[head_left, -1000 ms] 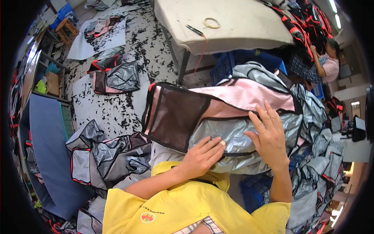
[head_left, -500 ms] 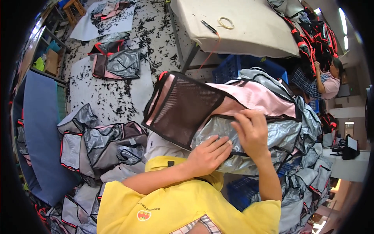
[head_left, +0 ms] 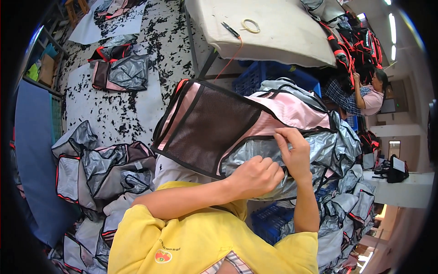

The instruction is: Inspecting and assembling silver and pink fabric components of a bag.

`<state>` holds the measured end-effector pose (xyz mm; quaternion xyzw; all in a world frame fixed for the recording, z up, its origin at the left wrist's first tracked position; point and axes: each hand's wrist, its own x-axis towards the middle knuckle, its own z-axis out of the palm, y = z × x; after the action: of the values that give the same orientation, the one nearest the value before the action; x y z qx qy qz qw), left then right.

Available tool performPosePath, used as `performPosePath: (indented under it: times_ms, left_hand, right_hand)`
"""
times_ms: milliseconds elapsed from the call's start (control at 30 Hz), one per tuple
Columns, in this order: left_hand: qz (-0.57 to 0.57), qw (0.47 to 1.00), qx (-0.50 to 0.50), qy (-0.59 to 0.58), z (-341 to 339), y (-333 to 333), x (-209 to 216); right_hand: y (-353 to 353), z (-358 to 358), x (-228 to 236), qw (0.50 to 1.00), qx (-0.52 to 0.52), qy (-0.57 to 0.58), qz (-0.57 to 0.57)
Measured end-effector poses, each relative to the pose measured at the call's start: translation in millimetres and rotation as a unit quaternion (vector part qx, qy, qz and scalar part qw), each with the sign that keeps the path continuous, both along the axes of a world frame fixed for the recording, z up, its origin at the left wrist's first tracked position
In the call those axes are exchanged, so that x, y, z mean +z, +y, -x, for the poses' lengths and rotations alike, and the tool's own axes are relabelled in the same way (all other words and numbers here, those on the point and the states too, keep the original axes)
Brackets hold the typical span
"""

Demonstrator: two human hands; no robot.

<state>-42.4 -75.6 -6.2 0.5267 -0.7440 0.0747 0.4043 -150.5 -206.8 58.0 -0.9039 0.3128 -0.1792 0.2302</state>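
Across my lap lies a pink fabric bag (head_left: 301, 113) with a dark mesh panel (head_left: 212, 128), black edging and a crinkled silver lining (head_left: 248, 153). My left hand (head_left: 259, 177) is closed in a fist over the silver lining near the bag's front edge; what its curled fingers hold, if anything, is hidden. Just to the right, my right hand (head_left: 296, 153) has its thumb and bent fingers drawn together at the black edging of the opening. Anything pinched there is too small to make out.
Silver-and-pink bags (head_left: 109, 169) pile up on the left, with more (head_left: 337, 223) at the right. Blue crates (head_left: 269, 221) stand near and behind. A cloth-covered table (head_left: 273, 39) holds snips (head_left: 230, 30) and a tape roll (head_left: 250, 26). Another person (head_left: 372, 98) sits at far right.
My left hand, flat with fingers stretched before, has curled into a fist. The right hand's fingers have drawn together at the edging. The whole view has shifted slightly.
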Motion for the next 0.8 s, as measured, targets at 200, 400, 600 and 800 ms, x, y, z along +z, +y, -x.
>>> performPosePath:
  times_ms: [200, 400, 600, 800]
  left_hand:
    - [0.010, 1.000, 0.000, 0.011, 11, 5, -7]
    - [0.002, 0.999, -0.018, 0.028, 10, 13, -9]
    - [-0.010, 1.000, -0.004, -0.003, 2, 11, -7]
    - [-0.011, 1.000, -0.010, 0.005, 3, 8, -12]
  right_hand:
    - [-11, 7, 16, 0.986, -0.016, 0.067, 0.149]
    - [-30, 13, 10, 0.982, 0.014, 0.100, 0.161]
    - [-40, 6, -9, 0.984, 0.035, 0.095, 0.147]
    - [-42, 11, -11, 0.984, 0.020, 0.104, 0.146]
